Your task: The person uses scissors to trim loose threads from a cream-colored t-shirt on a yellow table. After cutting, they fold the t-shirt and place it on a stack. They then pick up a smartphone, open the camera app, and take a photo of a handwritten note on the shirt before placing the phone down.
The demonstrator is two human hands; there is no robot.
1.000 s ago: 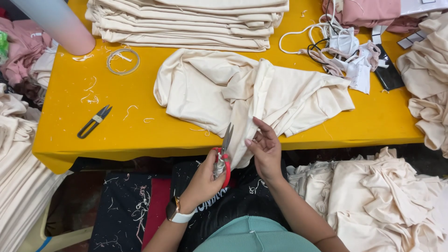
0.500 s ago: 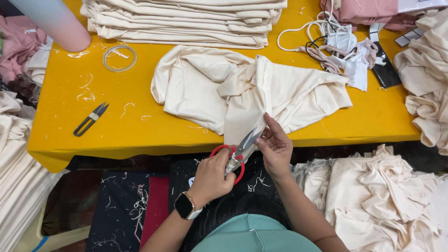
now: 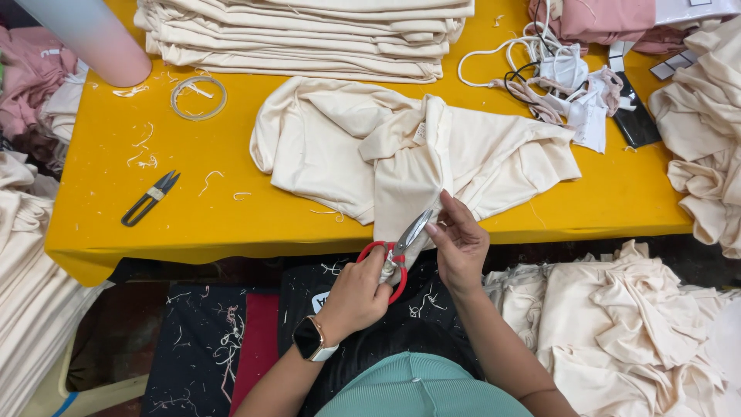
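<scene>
Yellow surface carries a tall stack of folded cream garments along its far edge. In front of the stack lies one cream garment, spread out and rumpled, with a flap of it hanging over the near edge toward the person. Loose cream garments are heaped at right and more folded ones at far left. A tangle of white cords and tags lies at upper right, near a pink cloth. A clear tape ring sits near the left, a pale cylinder behind it. Black thread snips lie alone at left, well apart from the hands; thread scraps are scattered around.

Change from a second ago: the red-handled scissors sat low and upright beside the hanging flap; now they are raised and tilted, blades open and pointing up-right onto the flap's edge. Left hand, smartwatch on wrist, has its grip closed through the red loops. Right hand has slid down slightly, and its fingers pinch the cloth just beside the blade tips, holding it taut. Judging by this, trimming at the flap edge is in hand, the cut not yet closed.
</scene>
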